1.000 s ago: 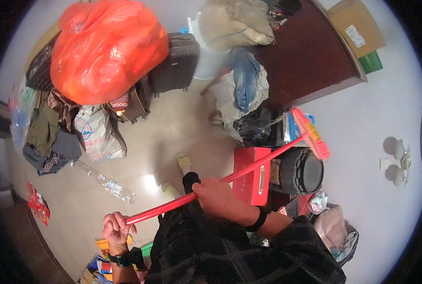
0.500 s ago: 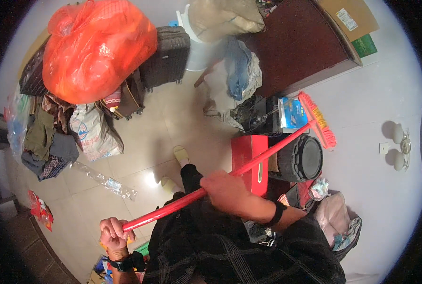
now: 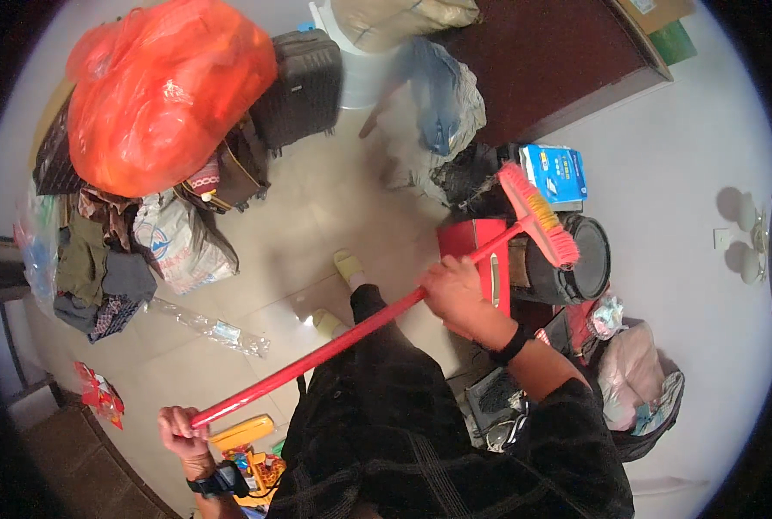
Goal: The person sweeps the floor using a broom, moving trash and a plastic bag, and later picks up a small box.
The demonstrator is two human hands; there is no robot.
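Red broom (image 3: 342, 341) slants from eight o'clock, where my left hand (image 3: 183, 432) wraps its end, through my right hand (image 3: 455, 290), closed mid-handle, towards two. Swung wide, it could topple the blue packet (image 3: 556, 176), whose footing seems hidden.

Long red broom (image 3: 351, 333), aslant, pink-and-yellow bristle head (image 3: 538, 216) at its upper right end
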